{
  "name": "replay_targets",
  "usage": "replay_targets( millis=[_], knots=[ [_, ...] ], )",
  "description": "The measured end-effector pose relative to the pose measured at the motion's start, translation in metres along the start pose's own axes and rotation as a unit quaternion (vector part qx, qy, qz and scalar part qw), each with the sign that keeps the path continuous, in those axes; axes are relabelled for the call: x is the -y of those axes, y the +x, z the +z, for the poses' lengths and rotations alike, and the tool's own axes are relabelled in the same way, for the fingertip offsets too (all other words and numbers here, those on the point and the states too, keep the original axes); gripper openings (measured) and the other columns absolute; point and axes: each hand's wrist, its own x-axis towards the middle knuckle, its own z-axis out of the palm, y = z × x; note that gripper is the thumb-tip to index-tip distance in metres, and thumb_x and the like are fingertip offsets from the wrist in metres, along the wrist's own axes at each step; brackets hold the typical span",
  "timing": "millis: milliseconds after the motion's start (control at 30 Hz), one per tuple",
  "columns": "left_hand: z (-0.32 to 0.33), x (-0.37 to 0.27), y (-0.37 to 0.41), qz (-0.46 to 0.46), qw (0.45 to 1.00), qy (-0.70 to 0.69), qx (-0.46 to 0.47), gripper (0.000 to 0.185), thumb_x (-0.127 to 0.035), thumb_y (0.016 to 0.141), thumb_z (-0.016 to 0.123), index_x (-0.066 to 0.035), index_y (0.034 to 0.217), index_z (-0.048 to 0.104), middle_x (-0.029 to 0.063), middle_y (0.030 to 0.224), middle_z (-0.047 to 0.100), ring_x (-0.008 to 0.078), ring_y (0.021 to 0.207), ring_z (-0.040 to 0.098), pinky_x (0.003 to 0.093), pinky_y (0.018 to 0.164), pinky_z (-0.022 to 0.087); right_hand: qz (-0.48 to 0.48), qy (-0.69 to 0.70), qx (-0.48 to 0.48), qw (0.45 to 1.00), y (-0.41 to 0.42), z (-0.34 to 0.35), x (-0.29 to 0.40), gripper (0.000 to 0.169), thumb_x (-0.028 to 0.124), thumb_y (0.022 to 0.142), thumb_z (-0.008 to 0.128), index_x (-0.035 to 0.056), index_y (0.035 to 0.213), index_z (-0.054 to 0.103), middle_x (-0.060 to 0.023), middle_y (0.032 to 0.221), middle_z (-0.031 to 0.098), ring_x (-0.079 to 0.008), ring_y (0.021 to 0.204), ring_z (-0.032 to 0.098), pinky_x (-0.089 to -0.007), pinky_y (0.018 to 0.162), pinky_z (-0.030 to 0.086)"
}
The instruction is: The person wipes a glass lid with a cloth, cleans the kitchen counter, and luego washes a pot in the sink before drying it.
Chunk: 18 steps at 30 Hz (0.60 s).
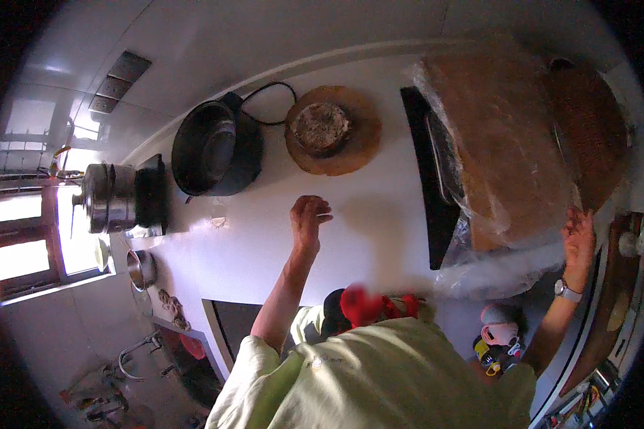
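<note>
My left hand (310,214) hovers over the white counter (247,252) with its fingers loosely curled and a small gap between the fingertips; nothing shows in it. At the right, my right hand (577,230), with a watch (563,290) on the wrist, is at the near edge of a clear plastic sheet (499,209). Whether its fingers pinch the plastic cannot be told. Under the sheet lies a flat brown board or piece of cardboard (494,134), partly over a black glossy panel (429,187). A brown textured item (590,128) lies beyond it.
Behind my left hand, a round wooden board (367,128) bears a round, rough-topped block (322,127). A deep black pot (249,155) and cable (268,124) are left of it. Farther left are a steel steamer pot (110,198), a small steel pot (142,270) and a faucet (131,348).
</note>
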Motion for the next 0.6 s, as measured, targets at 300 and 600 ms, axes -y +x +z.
replay_targets(
  millis=[300, 600],
  knots=[
    [0.003, 0.022, 0.04, 0.02, 0.996, -0.055, -0.073, 0.03, -0.023, 0.082, 0.055, 0.003, 0.095, 0.048, 0.013, 0.086, 0.055, 0.0213, 0.079, 0.058, 0.0327, 0.07, 0.05, -0.081, 0.104, 0.043, 0.99, 0.038, -0.009, -0.015, 0.029, 0.026, 0.089, 0.048, 0.0026, 0.105, 0.051, -0.0089, 0.091, 0.058, -0.0143, 0.069, 0.051, -0.0248, 0.058, 0.044],
    [0.008, 0.019, 0.075, -0.004, 0.973, 0.184, -0.142, 0.022, -0.018, 0.076, 0.053, 0.003, 0.081, 0.058, 0.0073, 0.072, 0.059, 0.0152, 0.066, 0.054, 0.0283, 0.06, 0.043, -0.175, 0.039, -0.044, 0.983, 0.022, 0.093, -0.023, 0.028, 0.024, 0.087, 0.05, 0.0048, 0.107, 0.048, -0.0038, 0.081, 0.051, -0.0117, 0.064, 0.04, -0.0291, 0.068, 0.041]
  ],
)
